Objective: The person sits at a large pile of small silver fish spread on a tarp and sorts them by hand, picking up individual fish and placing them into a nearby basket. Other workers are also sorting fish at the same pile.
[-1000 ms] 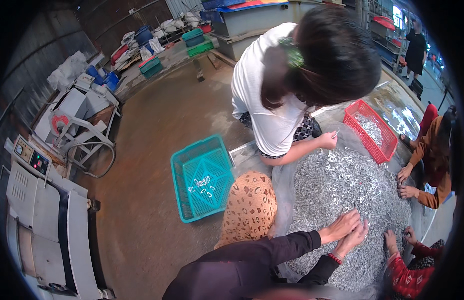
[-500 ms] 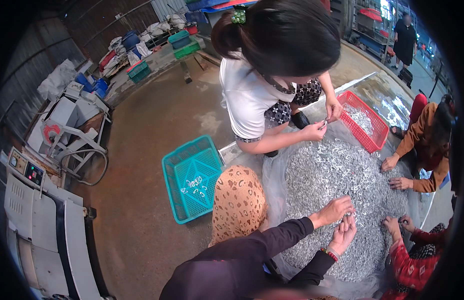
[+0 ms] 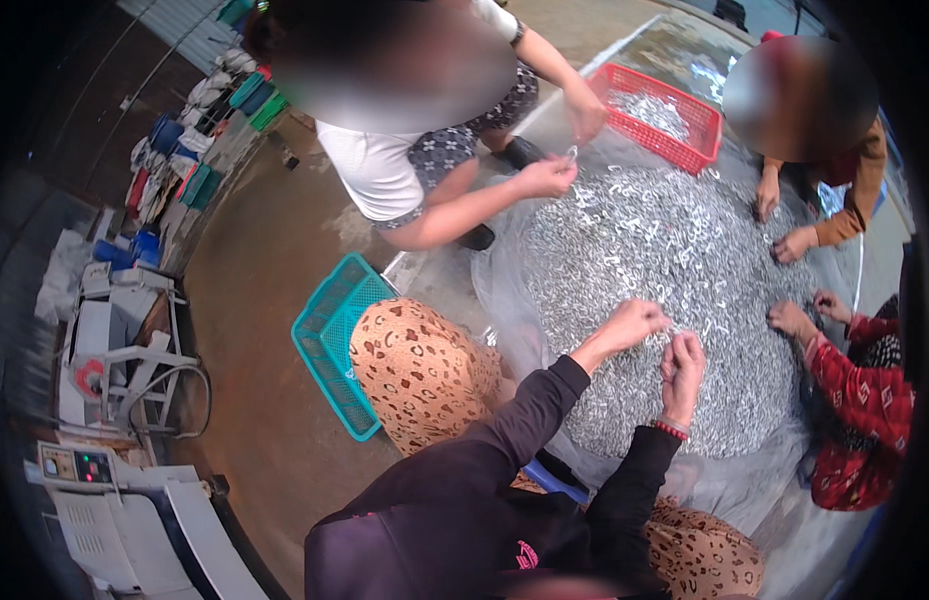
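Note:
My left hand (image 3: 633, 328) is closed in a pinch above the middle of a wide heap of small silvery hook-shaped metal pieces (image 3: 635, 240). Just to its right, my right hand (image 3: 682, 377), with a red bead bracelet at the wrist, has its fingers curled and raised. A small shiny metal hook (image 3: 675, 328) shows between the fingertips of both hands; its full shape is too small to make out. The heap lies on a translucent sheet (image 3: 505, 270). By my patterned left knee stands a teal plastic basket (image 3: 320, 320), partly covered by the knee.
A person in a white top (image 3: 365, 180) squats across the heap, holding a small hook. Beside them sits a red basket (image 3: 675, 150) containing metal pieces. At the right, a brown sleeve (image 3: 853, 205) and a red patterned sleeve (image 3: 855, 390) reach to the heap. Grey machines (image 3: 115, 530) line the left.
The view has swung, shifting the heap and people leftward and up. My hands stay together over the heap. My knee now hides more of the teal basket. The person opposite has moved their hands apart.

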### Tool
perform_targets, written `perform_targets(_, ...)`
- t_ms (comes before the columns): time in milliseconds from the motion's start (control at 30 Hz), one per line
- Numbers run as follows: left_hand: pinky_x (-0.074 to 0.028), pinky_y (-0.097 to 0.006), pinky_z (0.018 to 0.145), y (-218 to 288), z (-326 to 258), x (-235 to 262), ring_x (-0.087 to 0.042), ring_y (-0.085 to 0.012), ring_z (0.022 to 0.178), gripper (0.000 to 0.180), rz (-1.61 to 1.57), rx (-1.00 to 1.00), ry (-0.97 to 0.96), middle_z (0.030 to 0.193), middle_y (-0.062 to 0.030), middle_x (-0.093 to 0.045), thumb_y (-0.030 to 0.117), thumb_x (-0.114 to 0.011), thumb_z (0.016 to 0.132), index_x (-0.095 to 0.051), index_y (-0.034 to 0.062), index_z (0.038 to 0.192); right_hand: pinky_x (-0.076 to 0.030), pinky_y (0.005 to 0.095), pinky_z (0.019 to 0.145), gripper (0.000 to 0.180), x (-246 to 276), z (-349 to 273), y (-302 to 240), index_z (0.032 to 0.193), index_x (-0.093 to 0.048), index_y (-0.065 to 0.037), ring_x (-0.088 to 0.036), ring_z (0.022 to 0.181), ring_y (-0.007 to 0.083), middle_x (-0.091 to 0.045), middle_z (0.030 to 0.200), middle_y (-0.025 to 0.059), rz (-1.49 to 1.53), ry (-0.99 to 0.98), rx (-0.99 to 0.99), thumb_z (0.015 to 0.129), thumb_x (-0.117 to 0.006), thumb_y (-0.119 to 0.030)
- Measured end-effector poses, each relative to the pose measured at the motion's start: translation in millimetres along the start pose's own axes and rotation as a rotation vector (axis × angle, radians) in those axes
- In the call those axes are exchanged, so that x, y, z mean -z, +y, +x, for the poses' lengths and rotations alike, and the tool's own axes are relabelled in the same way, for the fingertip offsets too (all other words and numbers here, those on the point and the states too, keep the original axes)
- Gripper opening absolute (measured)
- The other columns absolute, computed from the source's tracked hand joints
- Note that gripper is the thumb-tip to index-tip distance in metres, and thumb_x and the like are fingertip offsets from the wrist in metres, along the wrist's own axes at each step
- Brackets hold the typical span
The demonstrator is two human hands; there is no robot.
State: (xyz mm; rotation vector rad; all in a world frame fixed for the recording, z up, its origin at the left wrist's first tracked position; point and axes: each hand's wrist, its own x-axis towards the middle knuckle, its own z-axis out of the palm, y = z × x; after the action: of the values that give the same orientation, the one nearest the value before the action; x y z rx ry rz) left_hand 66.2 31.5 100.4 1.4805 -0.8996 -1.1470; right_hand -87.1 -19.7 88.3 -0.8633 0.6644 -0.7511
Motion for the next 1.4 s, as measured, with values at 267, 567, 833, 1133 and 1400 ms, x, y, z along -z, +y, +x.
perform_targets(267, -0.043, -0.035, 0.055, -1, 14, -44, -0.053, -0.0191, 0.059, 0.032, 0.207, -0.516, -0.045, 0.066, -0.0105, -0.058, 0.027, -0.053, 0.089, -0.060, -0.0022, 0.079, -0.034, 0.0175, 0.049, 0.021, -4, 1, 0, 0.111, -0.055, -0.004, -0.045, 0.059, 0.0044, -0.054, 0.081, -0.0008, 0.188, 0.422, 0.190, 0.092, -0.054, -0.013)
perform_targets(567, -0.046, -0.039, 0.062, 36, -5, -18, -0.059, -0.0250, 0.065, 0.044, 0.132, -0.111, 0.080, 0.069, -0.0154, -0.059, 0.043, -0.059, 0.085, -0.058, -0.0018, 0.087, -0.027, 0.0142, 0.043, 0.011, -6, -3, -5, 0.091, -0.054, -0.012, -0.038, 0.051, 0.0013, -0.050, 0.075, -0.0026, 0.131, 0.187, 0.106, 0.095, -0.051, -0.023)
perform_targets(833, -0.045, -0.037, 0.076, 51, -19, -3, -0.059, -0.0275, 0.088, 0.052, 0.221, -0.191, -0.233, 0.092, -0.0206, -0.062, 0.047, -0.057, 0.085, -0.059, -0.0044, 0.096, -0.024, 0.0146, 0.043, 0.011, -16, -15, -31, 0.083, -0.058, -0.013, -0.036, 0.054, -0.0027, -0.045, 0.067, -0.0098, -0.248, 0.151, 0.097, 0.089, -0.057, -0.021)
perform_targets(1133, -0.028, -0.016, 0.044, 49, -16, -30, -0.040, -0.0010, 0.055, 0.023, -0.371, 0.257, -0.261, 0.080, -0.0005, -0.053, 0.023, -0.058, 0.090, -0.055, 0.0060, 0.105, -0.033, 0.0174, 0.047, 0.018, -7, -14, -39, 0.079, -0.052, -0.007, -0.049, 0.058, 0.0028, -0.052, 0.068, -0.0037, -0.096, 0.063, 0.159, 0.092, -0.055, -0.018)
perform_targets(1400, -0.027, -0.015, 0.042, 27, -5, -17, -0.038, -0.0046, 0.059, 0.030, -1.267, 0.218, -0.081, 0.076, -0.0004, -0.046, 0.007, -0.060, 0.088, -0.048, 0.0033, 0.114, -0.027, 0.0156, 0.040, 0.015, 2, -6, -25, 0.084, -0.047, -0.011, -0.039, 0.050, 0.0032, -0.045, 0.066, -0.0035, 0.036, 0.278, 0.364, 0.095, -0.052, -0.021)
